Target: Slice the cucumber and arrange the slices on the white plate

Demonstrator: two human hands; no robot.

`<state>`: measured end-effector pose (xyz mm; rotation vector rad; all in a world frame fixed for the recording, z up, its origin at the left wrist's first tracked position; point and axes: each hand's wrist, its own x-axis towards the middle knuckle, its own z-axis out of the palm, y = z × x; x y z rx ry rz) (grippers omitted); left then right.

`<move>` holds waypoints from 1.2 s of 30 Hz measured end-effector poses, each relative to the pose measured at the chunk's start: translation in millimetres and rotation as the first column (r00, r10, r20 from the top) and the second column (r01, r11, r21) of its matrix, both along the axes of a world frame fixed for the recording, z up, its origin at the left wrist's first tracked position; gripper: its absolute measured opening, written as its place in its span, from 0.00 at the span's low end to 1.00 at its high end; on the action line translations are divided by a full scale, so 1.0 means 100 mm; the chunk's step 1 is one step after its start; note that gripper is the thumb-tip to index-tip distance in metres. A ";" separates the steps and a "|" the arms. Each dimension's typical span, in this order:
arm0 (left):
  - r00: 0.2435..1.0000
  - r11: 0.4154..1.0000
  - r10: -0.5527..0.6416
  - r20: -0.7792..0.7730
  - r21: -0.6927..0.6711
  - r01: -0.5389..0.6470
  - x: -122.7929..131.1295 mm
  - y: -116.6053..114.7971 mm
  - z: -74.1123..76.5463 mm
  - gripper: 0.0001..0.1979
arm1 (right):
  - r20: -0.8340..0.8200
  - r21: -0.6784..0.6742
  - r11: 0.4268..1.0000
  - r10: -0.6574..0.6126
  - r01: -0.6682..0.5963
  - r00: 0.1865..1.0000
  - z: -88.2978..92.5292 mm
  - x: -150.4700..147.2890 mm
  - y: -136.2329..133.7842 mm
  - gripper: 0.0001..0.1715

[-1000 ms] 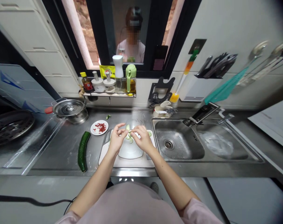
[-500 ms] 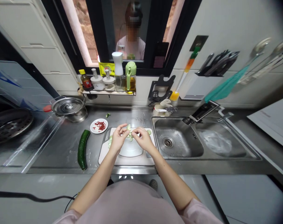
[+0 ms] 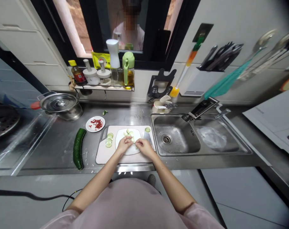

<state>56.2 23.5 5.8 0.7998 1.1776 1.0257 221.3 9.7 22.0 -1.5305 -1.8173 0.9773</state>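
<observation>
While both hands are meeting over the white plate (image 3: 129, 150), left hand (image 3: 124, 145) & right hand (image 3: 142, 147) are pinching cucumber slices (image 3: 133, 139), apparently; grip detail unclear.

hands (image 3: 135, 144) lowered onto white plate (image 3: 127, 149) | cucumber slices (image 3: 131, 133) set down

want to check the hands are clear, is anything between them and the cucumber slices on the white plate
Nothing visible. Left hand and right hand rest over the white plate, fingertips already at the cucumber slices.
</observation>
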 end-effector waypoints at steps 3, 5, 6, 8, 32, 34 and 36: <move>1.000 1.000 -0.004 -0.023 -0.010 0.004 0.03 0.02 -0.06 0.22 | 0.005 -0.021 1.000 -0.013 0.013 1.000 -0.07 0.01 0.00 0.07; 0.999 1.000 -0.002 -0.034 -0.004 0.002 0.04 0.04 -0.08 0.21 | 0.008 -0.025 0.999 -0.024 0.024 1.000 -0.10 0.01 0.01 0.06; 0.999 1.000 0.000 -0.037 -0.004 0.000 0.05 0.05 -0.09 0.21 | 0.011 -0.027 0.999 -0.030 0.030 0.999 -0.11 0.02 0.02 0.06; 0.999 1.000 0.000 -0.038 -0.010 -0.001 0.07 0.07 -0.11 0.20 | 0.014 -0.032 0.999 -0.038 0.039 0.999 -0.14 0.02 0.04 0.07; 0.960 0.997 -0.081 -0.268 -0.012 0.080 0.14 0.34 -0.45 0.17 | 0.341 0.044 0.998 0.027 -0.044 0.940 -0.28 0.09 0.20 0.09; 0.922 0.994 -0.111 -0.371 -0.018 0.112 0.14 0.37 -0.47 0.16 | 0.389 0.050 0.998 0.016 -0.038 0.921 -0.30 0.09 0.21 0.10; 0.876 0.990 -0.133 -0.464 -0.020 0.140 0.14 0.38 -0.48 0.16 | 0.431 0.053 0.998 0.006 -0.032 0.903 -0.32 0.09 0.22 0.10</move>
